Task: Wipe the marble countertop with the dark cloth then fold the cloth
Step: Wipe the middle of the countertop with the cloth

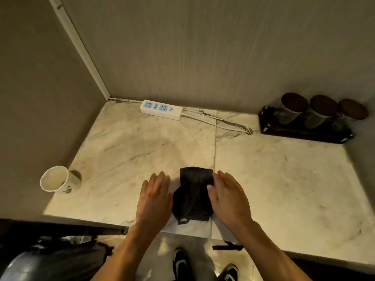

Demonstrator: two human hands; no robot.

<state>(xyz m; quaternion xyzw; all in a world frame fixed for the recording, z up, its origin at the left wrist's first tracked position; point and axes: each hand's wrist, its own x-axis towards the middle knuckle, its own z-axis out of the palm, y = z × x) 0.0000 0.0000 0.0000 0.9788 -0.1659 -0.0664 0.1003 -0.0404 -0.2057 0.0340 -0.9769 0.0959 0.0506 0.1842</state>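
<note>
The dark cloth (192,196) lies bunched, partly folded, near the front edge of the marble countertop (274,179), between both hands. The left hand (155,196) is flat with fingers extended just beside it; the right hand (228,196) is open, its thumb touching the cloth's right edge. It looks light, limp and unbreakable, best pinched at corners or edges. The paper cup (55,180) bears a print too small to read; the power strip (161,109) shows no legible writing.

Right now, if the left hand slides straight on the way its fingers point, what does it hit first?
Probably nothing close. The left hand lies flat beside the dark cloth, fingers pointing away across bare marble countertop. The first thing in that line looks like the white power strip at the back wall, though depth is unclear.
</note>
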